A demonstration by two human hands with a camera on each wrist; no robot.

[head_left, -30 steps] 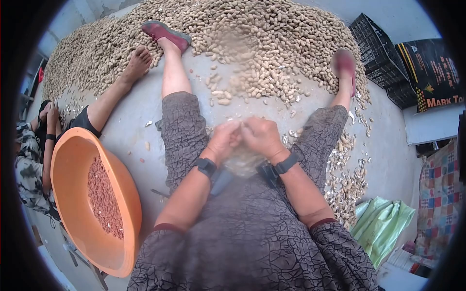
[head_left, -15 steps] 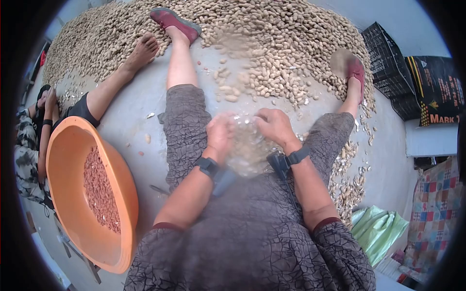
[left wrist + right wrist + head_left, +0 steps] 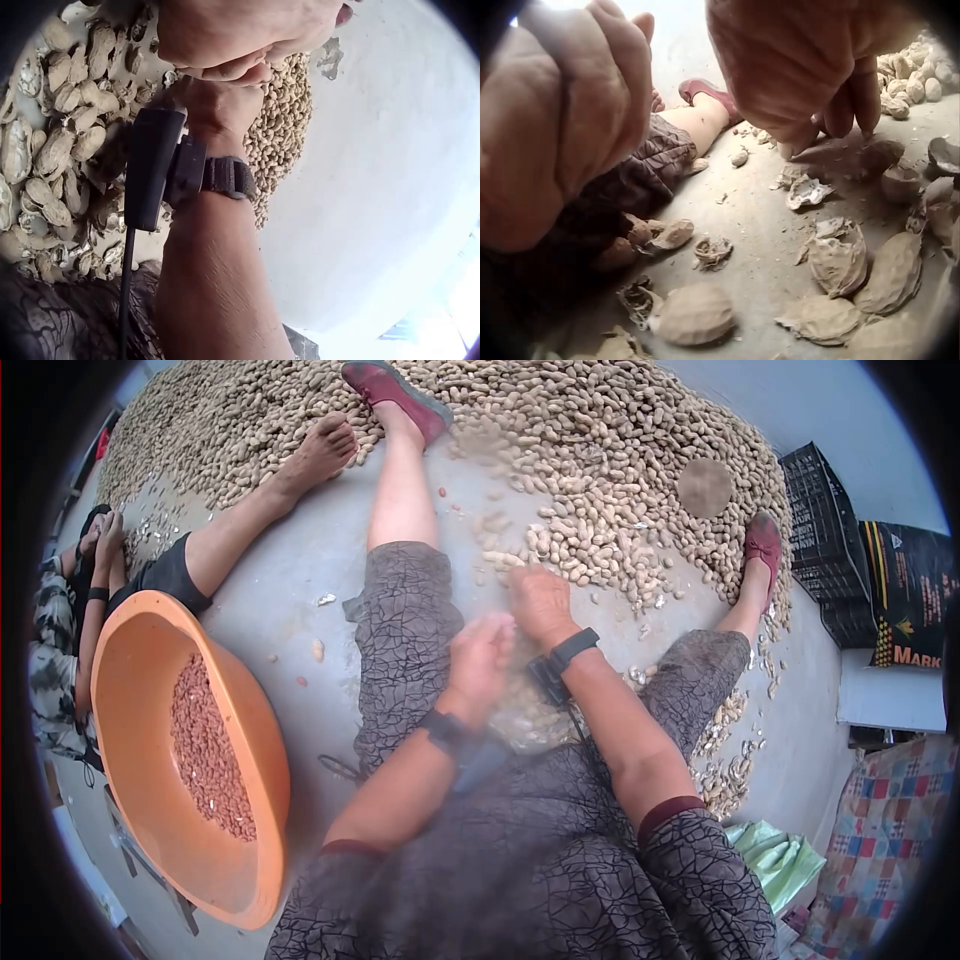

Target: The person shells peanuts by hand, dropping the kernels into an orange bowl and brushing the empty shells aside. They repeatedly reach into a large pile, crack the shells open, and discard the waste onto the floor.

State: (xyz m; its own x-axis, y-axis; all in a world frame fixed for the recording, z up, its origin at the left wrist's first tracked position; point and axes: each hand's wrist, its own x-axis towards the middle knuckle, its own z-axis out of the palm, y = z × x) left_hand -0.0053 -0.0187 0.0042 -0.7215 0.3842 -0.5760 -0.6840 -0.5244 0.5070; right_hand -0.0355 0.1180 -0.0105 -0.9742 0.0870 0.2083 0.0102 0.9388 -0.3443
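Observation:
My left hand (image 3: 482,660) is raised between the thighs with its fingers curled in; what lies inside it is hidden. In the right wrist view this left hand (image 3: 562,120) shows as a blurred fist. My right hand (image 3: 541,602) reaches farther forward, near the edge of the peanut pile (image 3: 600,500). Its fingers (image 3: 840,105) point down, loosely bent, close over the floor, with no peanut visible in their grip. Split peanut shells (image 3: 836,259) lie below it. Under both forearms is a heap of shells (image 3: 56,150), partly covered in the head view.
An orange basin (image 3: 130,760) with shelled red peanuts (image 3: 210,750) stands at the left. Beside it sits another person with a bare foot (image 3: 325,450) near the pile. At the right are a black crate (image 3: 825,540), a printed bag (image 3: 905,590) and a green sack (image 3: 775,860).
The hands were together, then drew apart over the shell heap. Now my right hand has moved forward toward the pile, while the left has stayed back, curled. The head view has shifted slightly.

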